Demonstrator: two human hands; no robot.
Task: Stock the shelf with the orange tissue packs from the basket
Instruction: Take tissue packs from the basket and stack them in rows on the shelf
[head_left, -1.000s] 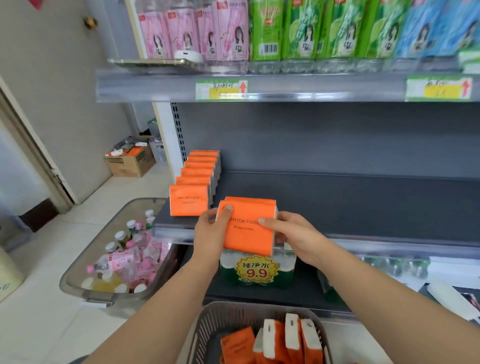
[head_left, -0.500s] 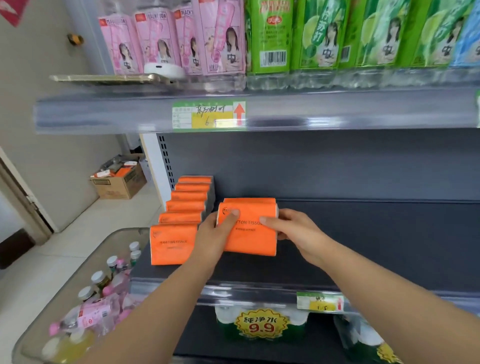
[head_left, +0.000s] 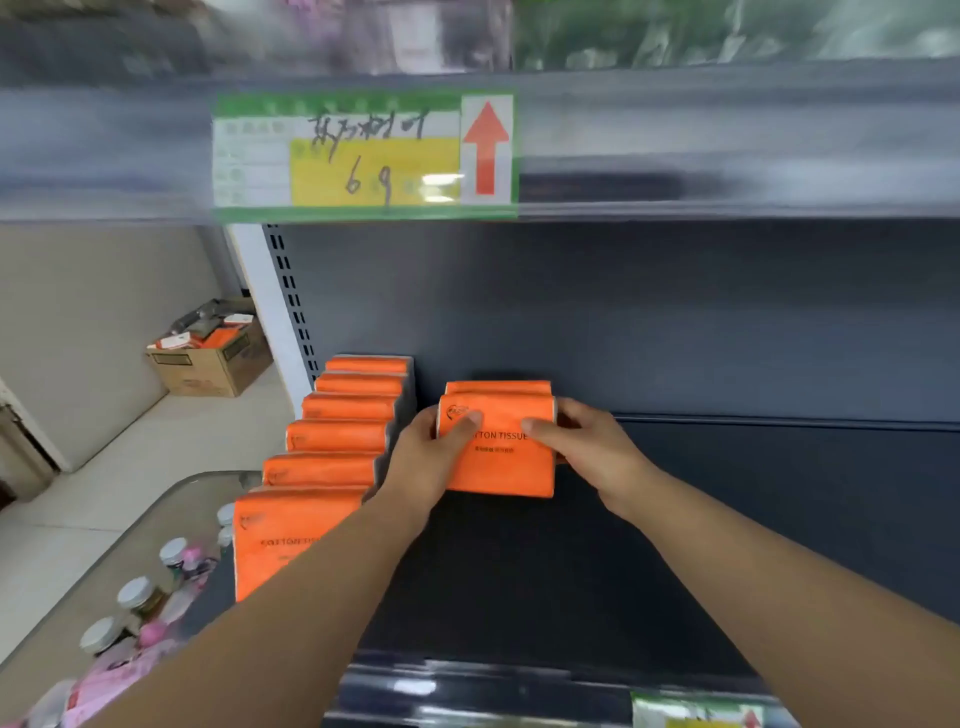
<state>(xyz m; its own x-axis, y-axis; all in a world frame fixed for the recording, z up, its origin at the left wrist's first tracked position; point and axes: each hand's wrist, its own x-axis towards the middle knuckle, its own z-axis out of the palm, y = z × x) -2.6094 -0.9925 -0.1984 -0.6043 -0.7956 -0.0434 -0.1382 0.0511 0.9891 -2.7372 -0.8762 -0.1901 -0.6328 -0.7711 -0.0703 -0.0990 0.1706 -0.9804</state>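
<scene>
Orange tissue packs (head_left: 501, 462), two pressed together upright, are gripped at their side edges between the left hand (head_left: 426, 462) and right hand (head_left: 592, 452), far back on the shelf (head_left: 727, 519), just right of the stocked row (head_left: 343, 436), long axis left-right.

orange tissue packs (head_left: 498, 441) upright, deep on shelf (head_left: 727, 519)

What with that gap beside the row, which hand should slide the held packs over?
Likely the right hand: it holds the tissue packs from outside, free to push; the left hand fills the gap.
</scene>
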